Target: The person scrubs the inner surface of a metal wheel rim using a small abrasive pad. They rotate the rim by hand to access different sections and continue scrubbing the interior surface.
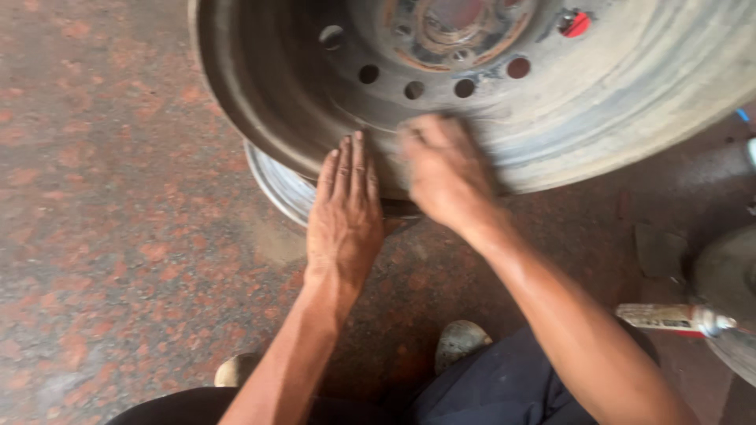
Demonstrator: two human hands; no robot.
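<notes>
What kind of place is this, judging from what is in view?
Probably a tyre or wheel repair workshop. A bare steel wheel rim lies on a speckled reddish stone floor, both hands, left hand and right hand, rest on its edge, and a tube lies nearby.

A reddish-brown speckled stone floor (pixel 118 260) carries everything. A big grey steel wheel rim (pixel 614 118) rests on it at the top, with a second, shinier rim edge (pixel 277 187) showing beneath. At the right edge a white tube (pixel 665 317) lies on the floor beside a round grey object (pixel 728 283) that is only partly visible.
</notes>
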